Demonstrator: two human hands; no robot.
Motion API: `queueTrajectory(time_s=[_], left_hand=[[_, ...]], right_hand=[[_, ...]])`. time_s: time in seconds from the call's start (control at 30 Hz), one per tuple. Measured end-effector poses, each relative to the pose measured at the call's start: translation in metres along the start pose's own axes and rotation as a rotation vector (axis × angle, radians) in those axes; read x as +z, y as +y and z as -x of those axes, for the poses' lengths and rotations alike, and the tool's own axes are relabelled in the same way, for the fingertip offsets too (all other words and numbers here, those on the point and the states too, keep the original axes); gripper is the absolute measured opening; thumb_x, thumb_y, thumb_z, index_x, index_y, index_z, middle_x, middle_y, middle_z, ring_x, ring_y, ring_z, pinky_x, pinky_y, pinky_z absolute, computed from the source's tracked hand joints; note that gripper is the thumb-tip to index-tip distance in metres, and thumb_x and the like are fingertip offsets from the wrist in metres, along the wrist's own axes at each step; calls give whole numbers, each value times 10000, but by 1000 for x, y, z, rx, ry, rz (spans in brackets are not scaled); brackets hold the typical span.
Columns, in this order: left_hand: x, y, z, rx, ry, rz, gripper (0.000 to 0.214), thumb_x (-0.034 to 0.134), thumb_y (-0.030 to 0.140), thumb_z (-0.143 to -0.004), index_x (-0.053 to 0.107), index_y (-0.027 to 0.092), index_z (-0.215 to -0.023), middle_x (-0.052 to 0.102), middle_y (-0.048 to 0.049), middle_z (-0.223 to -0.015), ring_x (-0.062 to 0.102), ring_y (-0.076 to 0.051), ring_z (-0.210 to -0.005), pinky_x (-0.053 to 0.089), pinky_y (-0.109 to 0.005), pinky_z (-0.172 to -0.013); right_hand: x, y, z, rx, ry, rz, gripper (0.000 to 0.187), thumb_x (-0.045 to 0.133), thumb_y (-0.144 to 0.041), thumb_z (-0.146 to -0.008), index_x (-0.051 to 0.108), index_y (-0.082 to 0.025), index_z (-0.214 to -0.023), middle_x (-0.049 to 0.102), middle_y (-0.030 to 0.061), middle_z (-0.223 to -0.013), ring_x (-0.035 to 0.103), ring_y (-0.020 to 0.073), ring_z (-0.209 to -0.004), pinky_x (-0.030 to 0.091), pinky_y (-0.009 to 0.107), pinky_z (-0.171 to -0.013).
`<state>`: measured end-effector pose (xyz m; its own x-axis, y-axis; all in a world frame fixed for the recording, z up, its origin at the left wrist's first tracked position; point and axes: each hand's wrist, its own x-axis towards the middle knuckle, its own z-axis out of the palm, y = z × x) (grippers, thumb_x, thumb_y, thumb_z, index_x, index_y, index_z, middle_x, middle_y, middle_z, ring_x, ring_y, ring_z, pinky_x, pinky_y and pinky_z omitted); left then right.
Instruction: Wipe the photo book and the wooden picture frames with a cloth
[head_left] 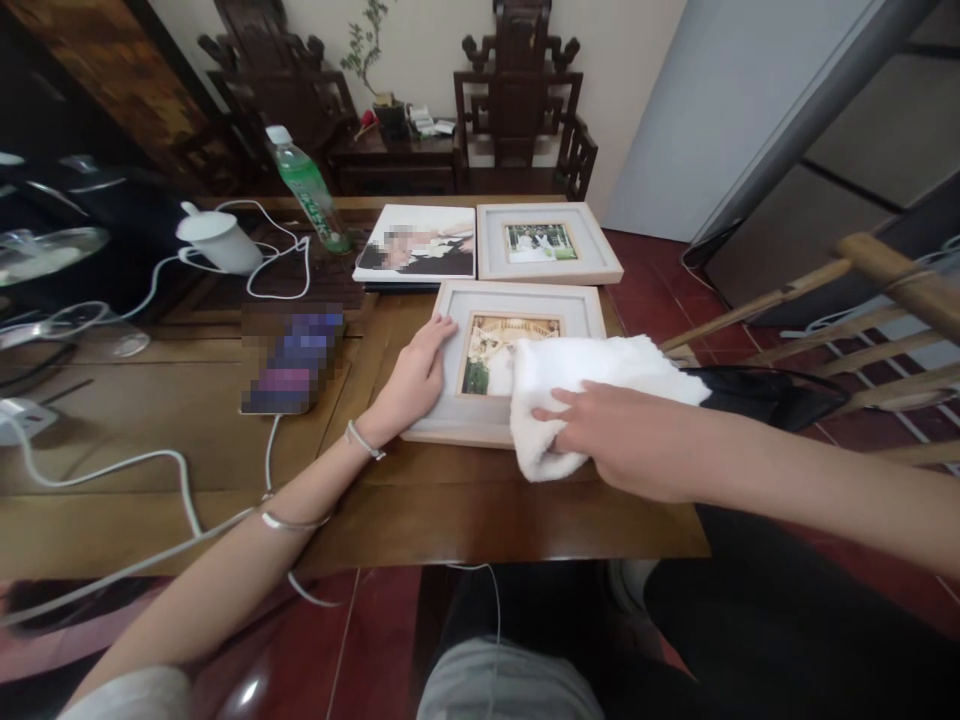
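A pale wooden picture frame (pixel 517 300) lies flat on the brown wooden table (pixel 465 510) in front of me. My left hand (pixel 416 380) rests open on the frame's left border, fingers flat. My right hand (pixel 626 440) presses a white fluffy cloth (pixel 592 370) onto the frame's right part, fingers closed over the cloth. The cloth covers the right side of the photo. A thin bracelet circles my left wrist.
Behind the frame lie a second framed photo (pixel 547 242) and an unframed print (pixel 417 245). A green bottle (pixel 307 190), a white cup (pixel 217 240), a phone (pixel 289 365) and white cables (pixel 150 465) sit at left. A wooden chair (pixel 862 300) stands at right.
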<state>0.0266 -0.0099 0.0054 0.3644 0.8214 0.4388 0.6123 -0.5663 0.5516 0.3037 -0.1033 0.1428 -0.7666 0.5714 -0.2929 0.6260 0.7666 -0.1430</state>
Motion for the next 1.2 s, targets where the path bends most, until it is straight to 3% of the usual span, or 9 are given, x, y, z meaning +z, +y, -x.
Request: queueTrajectory(time_s=[0.17,0.33,0.43,0.57,0.73,0.9,1.03,1.1,1.2], left_hand=[[-1,-1,1,1,-1,10,474,441,192,-979,609,180,-1422,595,-139,-1553,475,-309,-1520,335,-573,-1295],[-4,-2,1,5,-4,4,465,451,208,-975,633,198,-1403,622,-125,-1526,484,-309,-1513,364,-572,-1283],[-4,-3,2,11,-29,-4,475,456,207,-973,631,201,-1415,606,-117,-1545,468,-307,-1524,340,-573,-1295],[-2,-4,3,-1,-48,13,517,476,190,-952,609,220,-1450,568,-98,-1585,419,-317,-1554,303,-593,-1310],[-2,-3,2,2,-75,-25,518,470,165,-934,629,201,-1426,565,-110,-1583,408,-332,-1558,313,-605,-1307],[-4,-2,2,7,-111,-29,541,484,162,-914,638,234,-1428,551,-88,-1597,379,-351,-1570,295,-647,-1300],[-2,-3,3,6,-110,-25,556,489,156,-900,638,233,-1430,555,-89,-1593,377,-347,-1572,294,-635,-1302],[-1,-4,3,9,-98,-22,559,490,149,-894,639,233,-1427,560,-90,-1589,383,-344,-1569,299,-632,-1301],[0,-3,4,18,-78,-31,547,479,137,-897,643,229,-1411,579,-88,-1572,395,-329,-1566,312,-620,-1301]], right_hand=[[4,-19,-38,-83,-53,90,428,508,56,-814,795,-151,-1055,670,132,-1443,653,313,-1212,512,410,-933],[12,-27,-62,-157,19,136,402,537,11,-863,785,-142,-1140,571,142,-1572,519,385,-1422,490,510,-1056],[12,-24,-44,-108,15,114,347,634,-7,-807,799,-156,-1073,578,162,-1560,539,387,-1413,504,525,-1050],[14,-11,6,38,-19,122,262,656,-41,-792,803,-189,-950,681,164,-1430,653,359,-1257,528,520,-988],[26,13,37,267,43,224,309,628,-23,-774,804,-254,-881,738,124,-1342,611,382,-1324,503,573,-1023],[19,52,7,337,18,318,419,514,24,-821,812,-167,-1044,627,149,-1513,520,390,-1434,500,578,-1062],[3,91,-19,394,51,382,505,453,59,-835,787,-136,-1161,571,159,-1570,535,376,-1421,525,575,-1049],[-6,102,-32,418,131,416,504,461,69,-844,775,-116,-1192,544,184,-1588,509,392,-1448,485,625,-1095],[-21,98,-62,366,308,449,490,488,70,-880,732,-67,-1282,466,217,-1637,400,423,-1528,363,673,-1188]])
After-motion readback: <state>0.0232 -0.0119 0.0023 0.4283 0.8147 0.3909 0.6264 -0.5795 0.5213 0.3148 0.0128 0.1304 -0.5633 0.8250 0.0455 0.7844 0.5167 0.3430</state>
